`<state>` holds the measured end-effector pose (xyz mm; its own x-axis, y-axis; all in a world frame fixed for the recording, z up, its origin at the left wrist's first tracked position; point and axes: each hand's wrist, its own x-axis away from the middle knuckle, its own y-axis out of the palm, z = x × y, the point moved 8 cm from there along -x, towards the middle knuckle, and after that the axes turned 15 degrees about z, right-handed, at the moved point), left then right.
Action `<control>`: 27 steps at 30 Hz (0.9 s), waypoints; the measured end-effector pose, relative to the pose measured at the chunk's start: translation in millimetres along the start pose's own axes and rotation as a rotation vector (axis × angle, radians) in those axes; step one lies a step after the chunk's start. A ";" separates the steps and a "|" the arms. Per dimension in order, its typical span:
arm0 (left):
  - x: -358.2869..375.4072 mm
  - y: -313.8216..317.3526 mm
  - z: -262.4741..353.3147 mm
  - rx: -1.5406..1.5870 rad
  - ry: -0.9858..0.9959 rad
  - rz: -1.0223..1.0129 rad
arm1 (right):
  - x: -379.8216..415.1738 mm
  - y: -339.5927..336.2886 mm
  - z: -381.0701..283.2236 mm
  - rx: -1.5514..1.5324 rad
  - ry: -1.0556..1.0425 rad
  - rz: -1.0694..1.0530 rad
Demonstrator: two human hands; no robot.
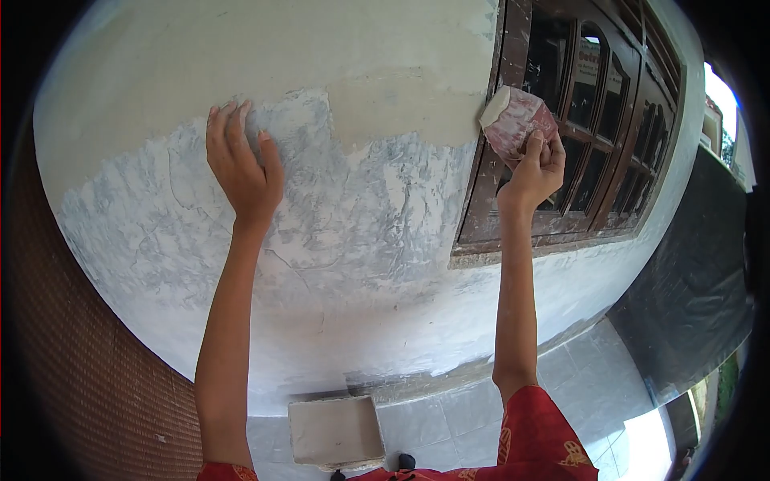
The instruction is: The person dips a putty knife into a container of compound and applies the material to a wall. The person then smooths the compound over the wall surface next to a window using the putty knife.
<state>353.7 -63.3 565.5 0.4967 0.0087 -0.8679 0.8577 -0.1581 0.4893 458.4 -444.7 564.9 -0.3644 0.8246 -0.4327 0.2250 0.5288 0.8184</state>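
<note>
My left hand (245, 164) is raised against the wall (385, 208), its fingers apart and nothing held. Around it the wall shows a patchy white and grey coat, with a beige surface above. Over at the window frame (479, 200), my right hand (536, 168) pinches a worn reddish sheet (520, 124) smeared with white, one corner folded to a pale side. The sheet overlaps the brown frame at the window's left edge. Whether it touches the frame is hard to tell.
A shallow rectangular tray (337, 431) stands on the grey tiled floor (417, 421) below. Woven matting (96, 345) runs along the left. Dark sheeting (682, 272) hangs at the right, beyond the window with its glass panes (589, 96).
</note>
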 end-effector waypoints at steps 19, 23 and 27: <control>-0.1 -0.9 0.9 0.020 -0.005 0.020 | 45.8 27.1 -1.3 -0.056 0.006 -0.121; 0.6 -1.8 -0.6 0.026 -0.010 0.034 | 116.0 85.6 -11.5 0.079 -0.069 -0.515; 0.3 -1.8 -1.6 0.029 -0.013 0.030 | 101.9 89.6 -3.2 0.131 -0.128 -0.409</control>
<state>352.5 -61.5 564.5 0.5205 -0.0096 -0.8538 0.8379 -0.1869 0.5129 438.5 -313.9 595.4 -0.3342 0.5560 -0.7610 0.2013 0.8310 0.5186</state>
